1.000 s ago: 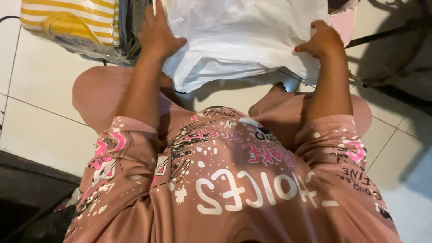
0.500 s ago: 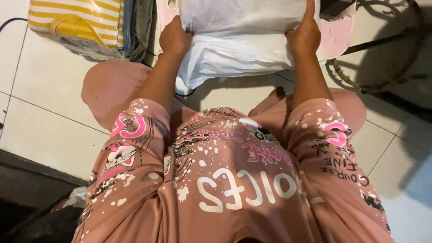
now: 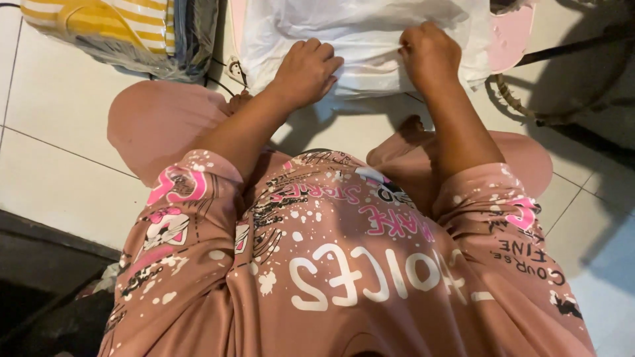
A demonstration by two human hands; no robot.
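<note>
Down on the pale tiled floor (image 3: 59,125) you knelt, and the white plastic bag (image 3: 357,33) lay just ahead of your knees. A yellow striped bundle (image 3: 99,23) sat to its left. Your left hand (image 3: 305,71) pressed flat on the bag, fingers loosely curled, while your right hand (image 3: 430,56) clenched a fold of it.

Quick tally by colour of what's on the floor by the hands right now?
White: 1, the plastic bag under the left hand and right hand
Yellow-striped: 1, the bundle
Pink: 1, the flat piece
Total: 3
</note>
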